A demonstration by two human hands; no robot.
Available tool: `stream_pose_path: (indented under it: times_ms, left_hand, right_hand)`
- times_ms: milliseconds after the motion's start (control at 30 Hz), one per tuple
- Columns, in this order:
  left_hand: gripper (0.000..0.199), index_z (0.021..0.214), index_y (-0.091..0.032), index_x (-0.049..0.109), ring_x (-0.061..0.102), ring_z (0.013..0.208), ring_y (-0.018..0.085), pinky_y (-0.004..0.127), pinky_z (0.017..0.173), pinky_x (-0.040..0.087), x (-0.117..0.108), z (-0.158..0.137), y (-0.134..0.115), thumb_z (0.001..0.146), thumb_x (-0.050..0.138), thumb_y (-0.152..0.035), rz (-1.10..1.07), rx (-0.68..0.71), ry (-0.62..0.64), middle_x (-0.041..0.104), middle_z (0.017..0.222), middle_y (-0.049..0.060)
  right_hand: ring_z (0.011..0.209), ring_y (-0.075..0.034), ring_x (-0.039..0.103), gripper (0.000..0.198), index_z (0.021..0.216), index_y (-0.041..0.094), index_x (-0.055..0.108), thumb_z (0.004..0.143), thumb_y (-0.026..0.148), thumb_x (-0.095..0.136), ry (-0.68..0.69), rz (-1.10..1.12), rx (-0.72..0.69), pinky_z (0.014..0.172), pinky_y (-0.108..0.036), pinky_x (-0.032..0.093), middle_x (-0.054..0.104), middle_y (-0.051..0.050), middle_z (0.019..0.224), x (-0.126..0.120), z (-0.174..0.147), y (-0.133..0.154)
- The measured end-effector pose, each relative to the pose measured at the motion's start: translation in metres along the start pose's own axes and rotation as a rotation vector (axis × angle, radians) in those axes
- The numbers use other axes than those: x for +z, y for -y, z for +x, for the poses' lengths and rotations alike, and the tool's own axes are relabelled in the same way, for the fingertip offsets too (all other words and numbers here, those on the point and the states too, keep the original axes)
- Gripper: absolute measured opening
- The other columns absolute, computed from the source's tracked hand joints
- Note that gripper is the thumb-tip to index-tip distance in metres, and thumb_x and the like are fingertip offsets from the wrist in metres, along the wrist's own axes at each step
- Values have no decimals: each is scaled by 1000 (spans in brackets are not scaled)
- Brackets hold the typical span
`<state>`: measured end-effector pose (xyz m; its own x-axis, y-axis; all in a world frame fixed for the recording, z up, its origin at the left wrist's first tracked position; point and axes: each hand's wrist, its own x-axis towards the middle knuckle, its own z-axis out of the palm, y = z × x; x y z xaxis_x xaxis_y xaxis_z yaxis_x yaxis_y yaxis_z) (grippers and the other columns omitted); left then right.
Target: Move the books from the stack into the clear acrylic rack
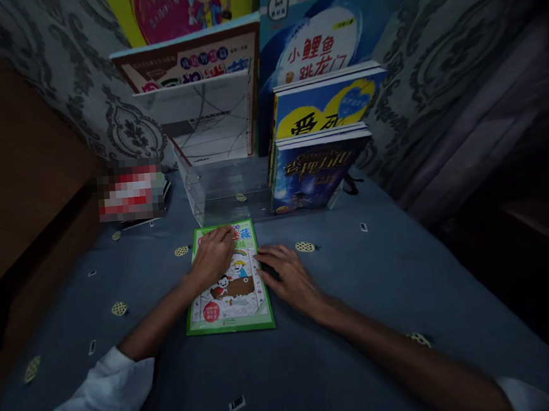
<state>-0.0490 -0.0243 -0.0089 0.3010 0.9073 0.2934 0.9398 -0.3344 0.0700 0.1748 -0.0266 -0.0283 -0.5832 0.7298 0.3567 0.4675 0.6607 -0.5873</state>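
A children's book (233, 304) with a green border and cartoon figures lies flat on the table. My left hand (214, 256) rests on the upper part of its cover, fingers stretched out and hiding some of the title. At the book's right edge is my right hand (290, 277), its fingertips at the border and its thumb apart from the fingers. Neither hand grips anything. Just behind the book stands a clear acrylic book rack (227, 203), which holds several upright books, among them a dark blue one (317, 177) in front on the right.
Taller books, one with a blue cover (387, 6), lean at the back against patterned wallpaper (130, 122). A small blurred stack (133, 194) lies at the left back. The grey-blue tablecloth (359, 313) bears pineapple prints. A brown wooden panel (19, 168) borders the left side.
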Motion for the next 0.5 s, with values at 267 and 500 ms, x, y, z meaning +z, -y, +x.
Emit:
stream_pose_path:
  times_ms: [267,500]
  left_hand:
    - [34,131,-13,59,61,119,28,45,99,48,5,22,-12,100,44,-18,13,81,33,63,134,16]
    - [37,135,-12,56,59,119,29,44,93,48,3,30,-14,101,42,-19,63,117,86,62,136,15]
  right_hand:
    - [120,-30,60,31,123,22,70,95,21,57,5,-8,-4,101,-53,48,70,-12,126,-2,0,3]
    - [119,-29,60,32,124,24,70,94,22,57,0,1,-11,100,-53,48,70,-11,124,-2,0,2]
